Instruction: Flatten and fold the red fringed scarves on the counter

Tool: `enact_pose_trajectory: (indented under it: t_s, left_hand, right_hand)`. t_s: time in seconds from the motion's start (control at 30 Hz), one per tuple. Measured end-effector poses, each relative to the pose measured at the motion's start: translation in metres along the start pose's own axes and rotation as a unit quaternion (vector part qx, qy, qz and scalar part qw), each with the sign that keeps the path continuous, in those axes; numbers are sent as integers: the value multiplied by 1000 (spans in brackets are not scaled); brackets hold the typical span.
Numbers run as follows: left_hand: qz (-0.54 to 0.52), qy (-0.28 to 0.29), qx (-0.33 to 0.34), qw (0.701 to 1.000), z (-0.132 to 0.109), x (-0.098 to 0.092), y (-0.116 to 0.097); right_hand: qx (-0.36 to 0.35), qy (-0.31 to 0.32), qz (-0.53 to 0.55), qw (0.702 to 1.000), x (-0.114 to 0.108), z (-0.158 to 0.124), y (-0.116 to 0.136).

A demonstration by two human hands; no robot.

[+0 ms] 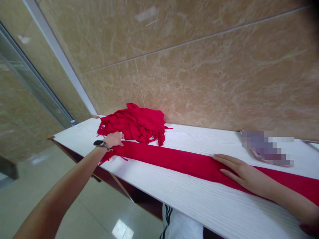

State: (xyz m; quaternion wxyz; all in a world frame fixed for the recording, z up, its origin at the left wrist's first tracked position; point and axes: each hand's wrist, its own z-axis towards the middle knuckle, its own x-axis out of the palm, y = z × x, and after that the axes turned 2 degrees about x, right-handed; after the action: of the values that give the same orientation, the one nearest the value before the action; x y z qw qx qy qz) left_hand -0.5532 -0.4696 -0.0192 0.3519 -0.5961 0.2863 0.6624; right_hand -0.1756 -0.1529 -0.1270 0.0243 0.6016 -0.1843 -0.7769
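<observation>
A long red scarf (pixel 174 161) lies stretched flat along the white wooden table (pixel 174 199). My left hand (pixel 114 139), with a black band on the wrist, reaches far out and rests on the scarf's fringed left end, fingers curled over the cloth. My right hand (pixel 238 171) lies flat and open on the scarf's middle, pressing it down. Behind the left hand sits a crumpled pile of red fringed scarves (pixel 134 123) against the wall.
A beige marble wall (pixel 199 66) runs right behind the table. A blurred-out object (pixel 266 147) lies at the back right. The table's near edge drops to a glossy tiled floor (pixel 99 212); a glass partition stands at left.
</observation>
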Motion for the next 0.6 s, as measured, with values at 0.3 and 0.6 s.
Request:
enact_pose_trajectory:
  t_s: [0.3, 0.6]
  left_hand:
    - [-5, 25, 285, 958, -45, 59, -76]
    - [-3, 55, 262, 963, -46, 60, -14]
  right_hand:
    - [-112, 15, -44, 993, -11, 0, 44]
    - [-256, 64, -11, 964, 8, 79, 149]
